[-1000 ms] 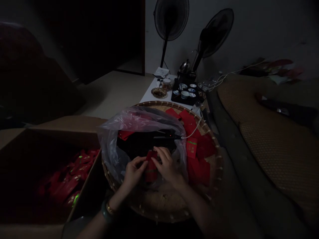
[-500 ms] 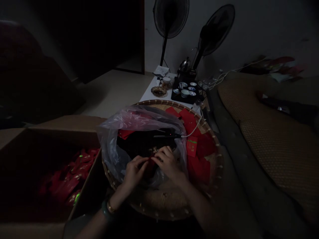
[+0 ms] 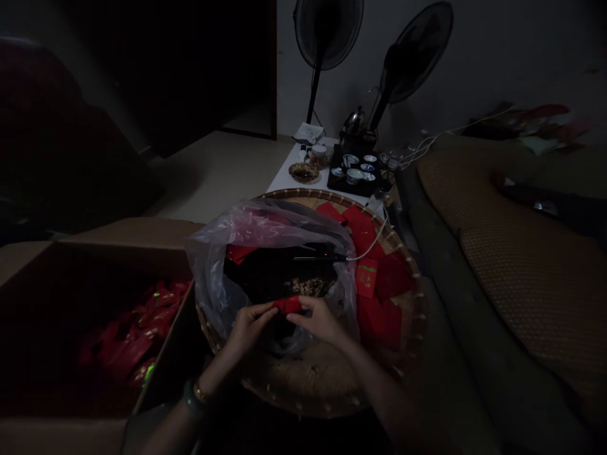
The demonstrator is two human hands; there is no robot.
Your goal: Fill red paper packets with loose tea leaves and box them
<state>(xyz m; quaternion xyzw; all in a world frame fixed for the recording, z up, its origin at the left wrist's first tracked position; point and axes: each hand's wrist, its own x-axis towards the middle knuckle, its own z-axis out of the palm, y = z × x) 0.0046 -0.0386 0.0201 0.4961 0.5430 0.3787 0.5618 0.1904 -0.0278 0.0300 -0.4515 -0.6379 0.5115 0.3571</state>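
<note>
Between my two hands a small red packet (image 3: 287,306) is stretched level over the mouth of a clear plastic bag (image 3: 213,284). My left hand (image 3: 251,323) pinches its left end, and my right hand (image 3: 318,319) pinches the right end. Inside the bag lies dark loose material with a paler, crumbly patch (image 3: 307,286). Across the bag's opening rests a thin black stick-like device (image 3: 320,258) with a white cord. The bag sits in a round woven bamboo tray (image 3: 313,379). Red envelopes (image 3: 367,278) lie along the tray's right side, one with a green stripe.
At left stands an open cardboard box (image 3: 118,237) holding many red packets (image 3: 142,335). Behind the tray, a white table (image 3: 284,180) bears a black tea tray (image 3: 339,184) with several cups and a kettle (image 3: 353,121). Two fans stand beyond. A woven mat (image 3: 502,265) covers the seat at right.
My hands have drawn slightly apart and turned, so the red packet now shows stretched between them. The pale patch in the bag is more exposed. The view has shifted slightly.
</note>
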